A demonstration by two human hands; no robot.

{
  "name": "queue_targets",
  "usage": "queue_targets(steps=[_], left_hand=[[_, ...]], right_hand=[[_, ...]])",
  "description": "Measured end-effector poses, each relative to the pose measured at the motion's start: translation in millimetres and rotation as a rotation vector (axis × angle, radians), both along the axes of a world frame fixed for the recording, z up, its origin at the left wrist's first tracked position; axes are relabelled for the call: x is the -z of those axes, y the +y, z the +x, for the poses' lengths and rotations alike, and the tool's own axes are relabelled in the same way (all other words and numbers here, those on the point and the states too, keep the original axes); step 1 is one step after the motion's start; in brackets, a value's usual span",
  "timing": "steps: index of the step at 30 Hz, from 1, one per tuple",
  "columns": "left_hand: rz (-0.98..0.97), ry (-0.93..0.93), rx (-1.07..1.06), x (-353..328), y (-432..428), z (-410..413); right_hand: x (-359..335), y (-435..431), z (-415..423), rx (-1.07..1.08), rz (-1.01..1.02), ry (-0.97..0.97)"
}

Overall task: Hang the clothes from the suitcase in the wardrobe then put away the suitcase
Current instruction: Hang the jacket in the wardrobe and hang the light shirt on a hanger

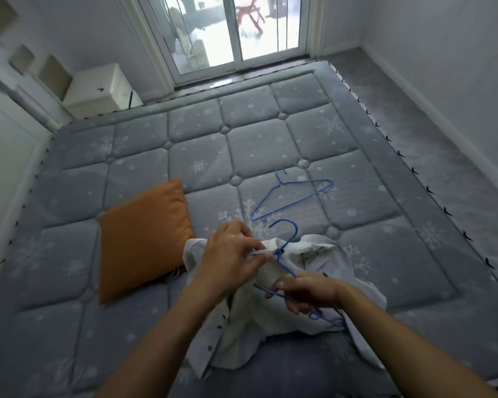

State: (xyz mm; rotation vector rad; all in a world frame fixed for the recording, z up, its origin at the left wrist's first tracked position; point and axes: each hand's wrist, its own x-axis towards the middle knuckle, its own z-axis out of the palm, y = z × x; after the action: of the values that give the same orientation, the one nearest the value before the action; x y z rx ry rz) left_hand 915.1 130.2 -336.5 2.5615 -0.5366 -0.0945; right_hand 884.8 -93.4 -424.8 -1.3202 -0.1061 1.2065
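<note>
Nearest, at 6 o'clock, the white shirt (242, 334) lies crumpled on the mattress (270, 139). Its buttoned placket runs toward 7 o'clock and its collar end is bunched up toward 12.

Right grip (305, 294), at about 5 o'clock of centre: fingers curled round the wire of the blue hanger (288, 268), low on one shoulder arm.

Left grip (233, 254), just beyond, pinches collar fabric right beside the hanger's neck.

Hanger: the hook stands clear of the cloth, pointing to 12, its opening toward 9. The long axis runs roughly 11 to 5. The far shoulder is hidden under fabric, so I cannot tell whether it is seated in the shirt.

Step in hand, as I read it: threading the shirt onto the hanger, collar not yet settled. The next move likely calls for drawing the collar over the neck and seating both shoulders, then lifting by the hook. Neither wardrobe nor suitcase is in view.

Beyond, toward 12: a spare hanger (292, 203) lies flat on the mattress, apart from the shirt, its hook to 11.

At 9 o'clock, an orange cushion (144, 239).

Farther, at 10, a white nightstand (98, 87). At 12, a glass door (242, 30).
</note>
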Motion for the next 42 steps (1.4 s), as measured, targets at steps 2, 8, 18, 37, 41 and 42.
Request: queue_targets(steps=[2, 8, 18, 37, 41, 42], left_hand=[[0.004, -0.040, 0.033, -15.9, 9.1, 2.7], [0.061, 0.023, -0.106, -48.5, 14.3, -10.0], [-0.237, -0.047, 0.069, -81.0, 43.0, -32.1], [-0.379, -0.166, -0.045, -120.4, 79.4, -72.8], [-0.386, -0.138, -0.045, -121.1, 78.0, -77.8], [-0.393, -0.140, -0.052, -120.6, 78.5, -77.6]], right_hand=[[-6.5, 3.9, 3.7, 0.024, 0.035, -0.051], [-38.6, 25.9, 10.9, 0.050, 0.047, -0.255], [-43.4, 23.7, 26.9, 0.003, -0.298, -0.673], [-65.0, 71.2, 32.2, -0.252, -0.545, -1.386], [-60.1, 68.9, 29.9, -0.123, -0.606, -1.340], [-59.0, 69.5, 31.4, -0.122, -0.628, -1.368]])
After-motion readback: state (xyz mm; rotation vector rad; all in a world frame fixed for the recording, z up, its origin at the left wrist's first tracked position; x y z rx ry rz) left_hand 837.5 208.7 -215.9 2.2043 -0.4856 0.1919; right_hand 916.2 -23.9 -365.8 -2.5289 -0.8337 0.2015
